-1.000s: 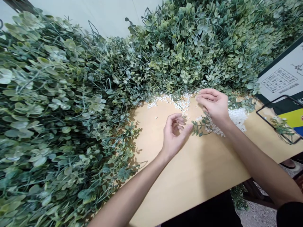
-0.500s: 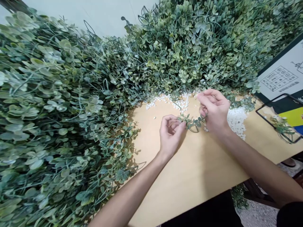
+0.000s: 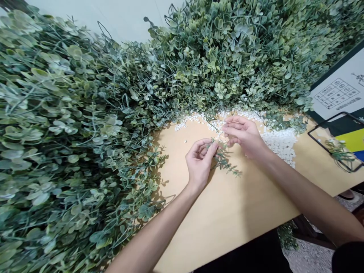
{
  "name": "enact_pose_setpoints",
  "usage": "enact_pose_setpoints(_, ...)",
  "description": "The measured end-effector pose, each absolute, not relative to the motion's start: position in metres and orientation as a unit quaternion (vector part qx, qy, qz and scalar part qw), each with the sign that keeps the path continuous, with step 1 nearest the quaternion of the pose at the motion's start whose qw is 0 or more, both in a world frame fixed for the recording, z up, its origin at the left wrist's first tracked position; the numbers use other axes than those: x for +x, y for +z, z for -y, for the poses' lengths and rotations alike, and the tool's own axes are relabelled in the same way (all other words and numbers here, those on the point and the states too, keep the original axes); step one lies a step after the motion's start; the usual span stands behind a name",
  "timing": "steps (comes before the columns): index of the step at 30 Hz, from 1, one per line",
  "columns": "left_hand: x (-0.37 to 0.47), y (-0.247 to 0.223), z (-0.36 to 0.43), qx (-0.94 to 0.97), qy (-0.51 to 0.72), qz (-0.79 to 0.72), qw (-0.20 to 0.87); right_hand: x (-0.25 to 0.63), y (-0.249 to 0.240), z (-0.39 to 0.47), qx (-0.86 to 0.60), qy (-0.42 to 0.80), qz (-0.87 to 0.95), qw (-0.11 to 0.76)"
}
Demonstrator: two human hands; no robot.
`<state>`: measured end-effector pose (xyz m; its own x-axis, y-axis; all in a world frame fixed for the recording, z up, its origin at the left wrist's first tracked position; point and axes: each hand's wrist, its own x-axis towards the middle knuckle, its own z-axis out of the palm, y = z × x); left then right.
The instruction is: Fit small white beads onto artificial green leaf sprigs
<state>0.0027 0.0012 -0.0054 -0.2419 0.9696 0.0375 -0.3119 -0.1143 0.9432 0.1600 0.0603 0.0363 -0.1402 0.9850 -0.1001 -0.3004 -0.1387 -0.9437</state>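
On table [image 3: 199, 227]: small beads [image 3: 280, 146], toward right. Foliage heap [image 3: 93, 132] along left and behind. Box [image 3: 335, 91] at far right.

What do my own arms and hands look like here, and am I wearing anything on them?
Your left hand and right hand are bare, with slim fingers and no gloves, rings, watch or bracelet to be seen. Both forearms are uncovered, with no clear markings. A plain black sleeve shows on the right arm, at the lower right corner; no left sleeve is in view.

pale wall [image 3: 127, 19], printed board [image 3: 334, 94], speckled floor [image 3: 313, 258]
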Motion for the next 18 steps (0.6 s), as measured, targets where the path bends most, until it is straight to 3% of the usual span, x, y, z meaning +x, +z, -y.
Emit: enact_pose_setpoints(18,0.0013,-0.0038,-0.0023,0.377,0.650,-0.483,0.449,0.1574,0.0259,-0.0627,-0.402,0.679,0.414,0.454)
